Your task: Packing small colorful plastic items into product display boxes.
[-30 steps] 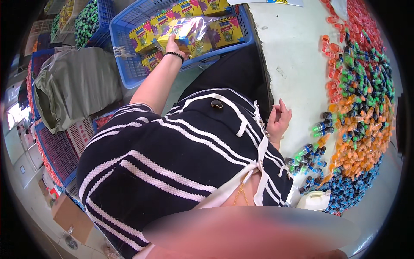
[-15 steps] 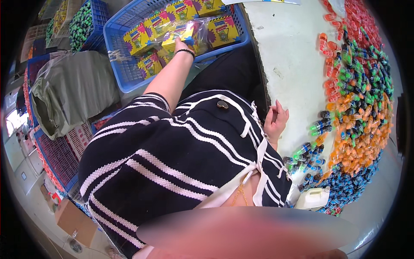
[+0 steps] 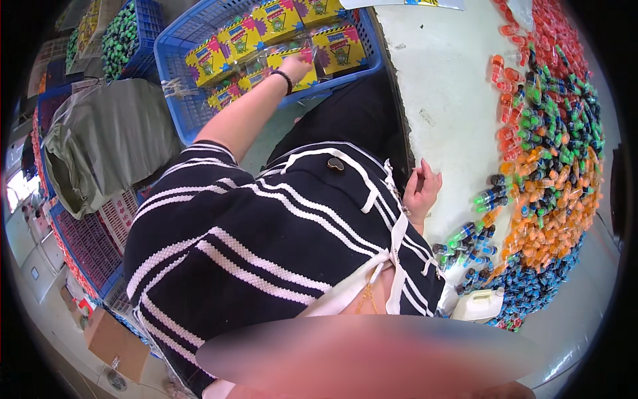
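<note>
My left hand [image 3: 296, 68], with a dark beaded bracelet at its wrist, is over the blue plastic crate [image 3: 189, 126] at the upper left. Its fingers are curled and bent against a yellow printed box [image 3: 306, 81] in the crate's near row; part of that box is hidden under the hand. Further yellow boxes [image 3: 339, 50] in clear wrap lie side by side around it. By the edge of the white table [image 3: 452, 100], my right hand [image 3: 422, 191] hovers or rests palm up, fingers loosely bent and apart, holding nothing.
Heaps of small bottles [image 3: 551, 193] in red, green, orange and blue cover the table's right side. A white jug [image 3: 478, 304] stands at its near end. Left of the crate sits a grey-green covered bundle [image 3: 109, 143], beside stacked crates [image 3: 86, 239] and a cardboard box [image 3: 114, 342].
My left hand has moved right and slightly up over the crate. The tilted box under it now lies flatter among the others. My right hand has hardly moved.
</note>
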Motion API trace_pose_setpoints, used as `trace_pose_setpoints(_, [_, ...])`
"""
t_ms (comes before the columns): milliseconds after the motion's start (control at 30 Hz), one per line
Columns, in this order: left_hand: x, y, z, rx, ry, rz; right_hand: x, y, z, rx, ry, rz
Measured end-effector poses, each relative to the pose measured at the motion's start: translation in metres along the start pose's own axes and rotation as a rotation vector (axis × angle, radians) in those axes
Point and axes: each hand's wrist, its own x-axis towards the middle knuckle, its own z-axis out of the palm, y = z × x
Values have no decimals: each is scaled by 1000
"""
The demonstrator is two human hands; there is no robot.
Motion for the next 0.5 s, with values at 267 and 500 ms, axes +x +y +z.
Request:
trace_pose_setpoints(267, [20, -20, -23, 1681, 137, 505, -4, -4, -4, -41, 8, 12])
trace_pose_setpoints(500, [41, -25, -36, 1521, 328, 376, 0, -5, -3, -61, 6, -14])
